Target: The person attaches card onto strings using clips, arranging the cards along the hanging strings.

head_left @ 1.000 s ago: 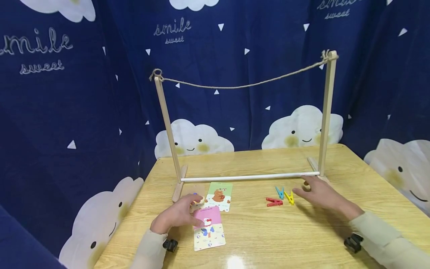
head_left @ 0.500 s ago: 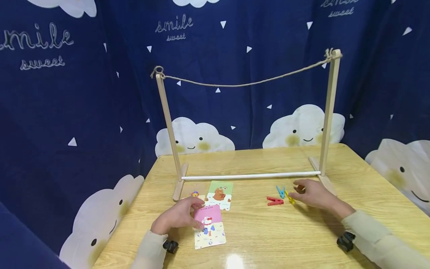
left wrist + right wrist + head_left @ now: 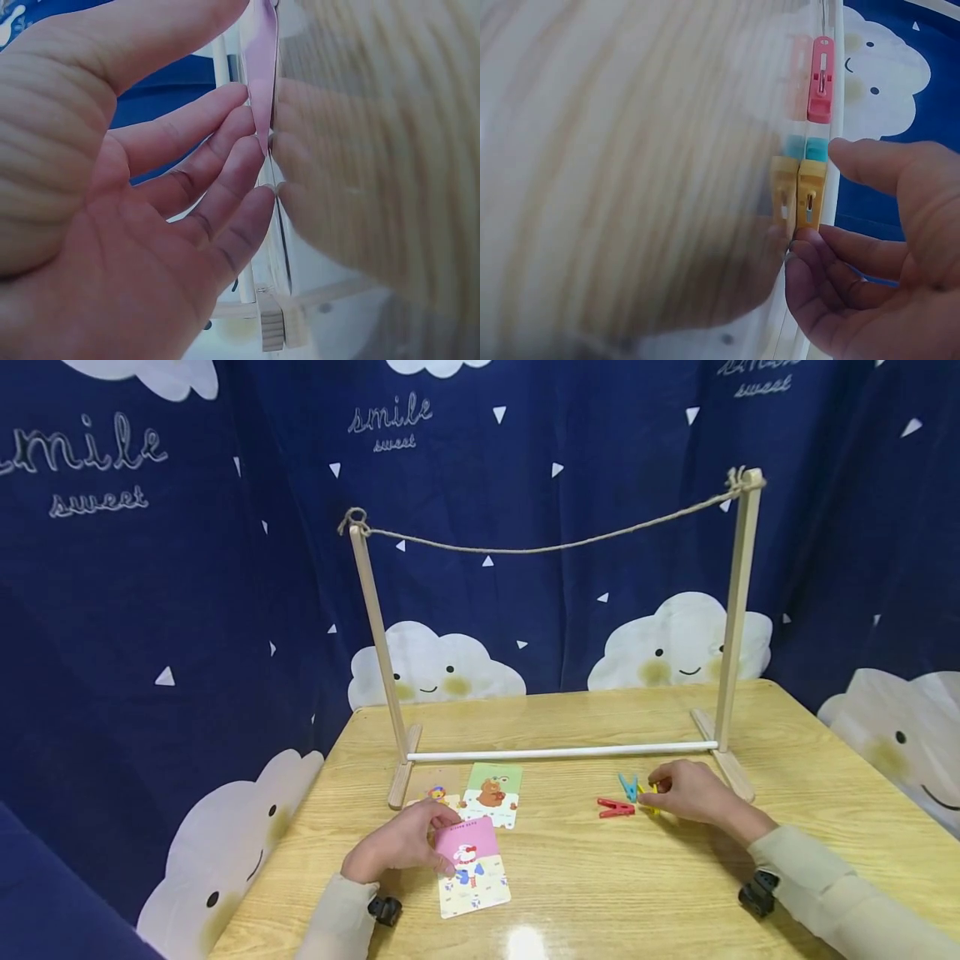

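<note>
Under my left hand [image 3: 408,839] lies a card [image 3: 472,870] with a pink top and a white dog figure. The hand holds it at its left side and top corner, fingertips close along the tabletop in the left wrist view. My right hand [image 3: 693,792] is over a yellow clothespin [image 3: 811,193], its thumb at one end and curled fingertips at the other. A turquoise clothespin [image 3: 627,787] shows just beyond the yellow one, and a red clothespin [image 3: 616,808] lies to its left. Part of the yellow clothespin is hidden by the hand in the head view.
A green bear card [image 3: 491,795] and a tan card [image 3: 433,785] lie behind the pink one. Farther back stands a wooden frame, its two posts [image 3: 738,610] joined by a white rod [image 3: 562,752] below and a sagging string [image 3: 517,551] above.
My right hand has come down and left onto the yellow clothespin. The left hand has stayed at the pink card, which has shifted slightly right.
</note>
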Motion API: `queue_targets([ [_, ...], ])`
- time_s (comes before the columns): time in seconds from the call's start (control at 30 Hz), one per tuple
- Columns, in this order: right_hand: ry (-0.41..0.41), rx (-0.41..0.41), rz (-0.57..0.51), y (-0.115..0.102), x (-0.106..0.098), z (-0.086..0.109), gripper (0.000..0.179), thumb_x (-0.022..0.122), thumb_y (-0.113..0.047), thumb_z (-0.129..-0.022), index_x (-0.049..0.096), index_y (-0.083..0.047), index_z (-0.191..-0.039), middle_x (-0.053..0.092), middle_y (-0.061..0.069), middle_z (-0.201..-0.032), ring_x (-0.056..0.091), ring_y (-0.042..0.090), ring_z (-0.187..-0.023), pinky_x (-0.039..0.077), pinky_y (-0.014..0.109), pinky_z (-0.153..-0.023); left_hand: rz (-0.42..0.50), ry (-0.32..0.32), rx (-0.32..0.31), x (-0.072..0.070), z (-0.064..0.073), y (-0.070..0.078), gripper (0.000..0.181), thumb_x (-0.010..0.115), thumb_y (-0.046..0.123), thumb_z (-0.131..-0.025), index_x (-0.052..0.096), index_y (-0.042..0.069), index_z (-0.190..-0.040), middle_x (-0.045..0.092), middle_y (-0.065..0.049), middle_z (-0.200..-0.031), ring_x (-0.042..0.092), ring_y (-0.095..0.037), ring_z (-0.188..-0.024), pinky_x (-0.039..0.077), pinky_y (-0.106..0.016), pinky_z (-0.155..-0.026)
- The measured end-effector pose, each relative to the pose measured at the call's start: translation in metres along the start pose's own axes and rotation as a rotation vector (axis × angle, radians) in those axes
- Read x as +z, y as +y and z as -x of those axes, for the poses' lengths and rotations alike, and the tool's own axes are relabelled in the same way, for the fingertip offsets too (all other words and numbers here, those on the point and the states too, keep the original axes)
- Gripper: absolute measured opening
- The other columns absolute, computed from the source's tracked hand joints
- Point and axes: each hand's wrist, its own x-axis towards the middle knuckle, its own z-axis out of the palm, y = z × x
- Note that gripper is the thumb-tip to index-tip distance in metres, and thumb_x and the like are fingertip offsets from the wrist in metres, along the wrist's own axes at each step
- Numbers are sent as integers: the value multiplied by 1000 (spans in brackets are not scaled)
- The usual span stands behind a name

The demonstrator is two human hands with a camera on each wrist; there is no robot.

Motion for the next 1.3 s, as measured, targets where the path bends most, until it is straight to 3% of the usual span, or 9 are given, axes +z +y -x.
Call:
queue_targets([
  [0.3,-11,-27,9,-2,1,-2,34,85,-31,-83,75,-3,-99,59,-5,-71,50,12,-64,44,32,-63,-1,-4,2,0,1,0,69,100,21,-67,68,5,-126,65,-4,-111,60,-22,-102,52,-36,-88],
  [0.7,9,-27,-5,0,1,-6,35,83,-22,-82,76,1,-108,68,-3,-83,59,11,-76,51,34,-68,59,62,8,0,-1,-1,49,91,0,-74,69,1,-117,66,-9,-101,60,-24,-92,51,-31,-78],
  [0.93,82,-32,-27,0,-6,-2,35,80,-17,-83,76,1,-113,70,2,-87,61,15,-80,51,37,-71,117,104,18,-3,-3,-3,39,85,-4,-79,72,0,-114,66,-9,-97,59,-22,-85,50,-26,-70],
  [1.2,133,-70,-106,-6,-16,-4,36,77,-9,-85,74,3,-119,76,11,-97,65,16,-82,54,33,-71,163,141,27,-16,-5,-4,29,82,-1,-84,77,8,-111,69,-15,-126,64,-18,-89,53,-25,-69],
  [1.3,137,-71,-120,-8,-17,-3,36,77,-9,-85,74,3,-119,76,10,-97,66,15,-83,54,31,-71,192,129,20,-19,-7,-4,26,84,3,-85,79,11,-109,72,-10,-118,65,-16,-86,53,-25,-68],
])
